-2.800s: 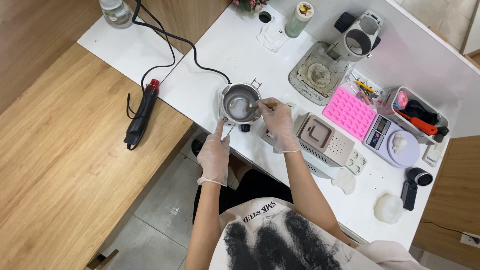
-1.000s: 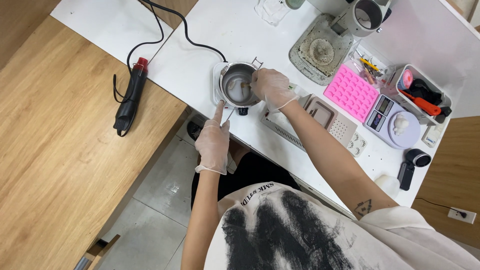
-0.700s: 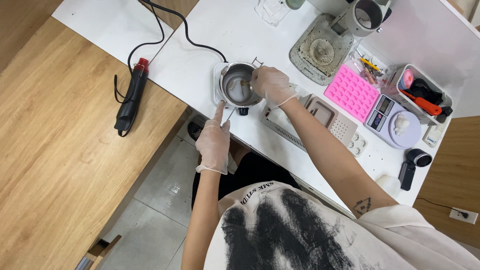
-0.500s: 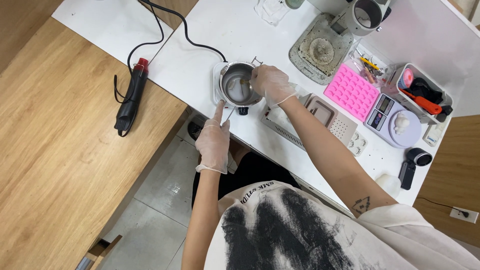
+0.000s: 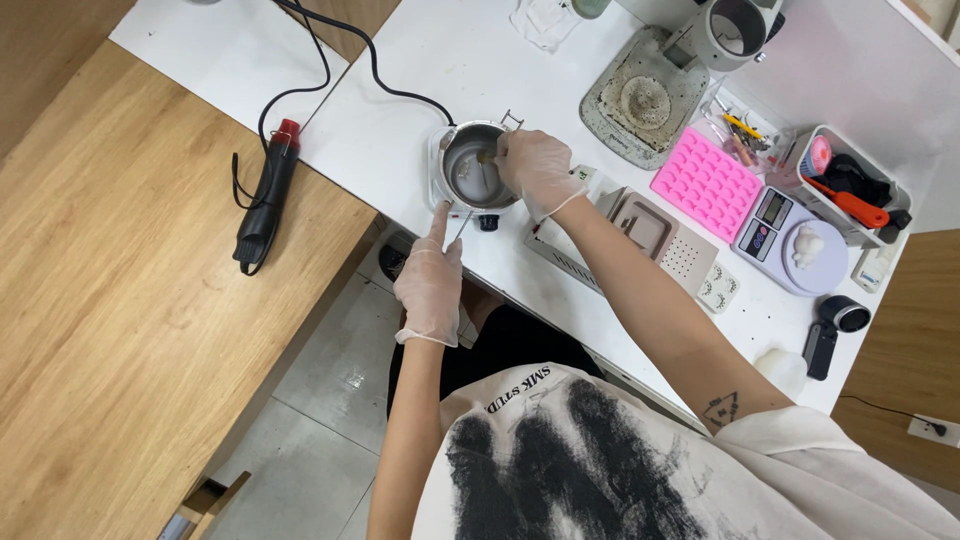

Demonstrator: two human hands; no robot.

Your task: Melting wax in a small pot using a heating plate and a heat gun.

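Note:
A small metal melting pot (image 5: 468, 170) sits on a white heater base at the near edge of the white table (image 5: 420, 90). Pale liquid lies inside it. My right hand (image 5: 535, 170), gloved, is closed on a thin stirring stick whose tip dips into the pot. My left hand (image 5: 432, 280), also gloved, rests at the table edge with its index finger touching the pot's near rim by the handle (image 5: 458, 228).
A black heat gun (image 5: 266, 198) with a red tip lies to the left, its cord looping back. To the right are a beige box (image 5: 640, 225), a pink silicone mould (image 5: 706, 183), a lilac scale (image 5: 790, 240), a grey tray (image 5: 640, 100) and a tool bin (image 5: 850, 195).
My right hand has shifted slightly within the pot, moving the stick round. Since the oldest frame the view has moved in and my right arm reaches further across. My left hand stays put.

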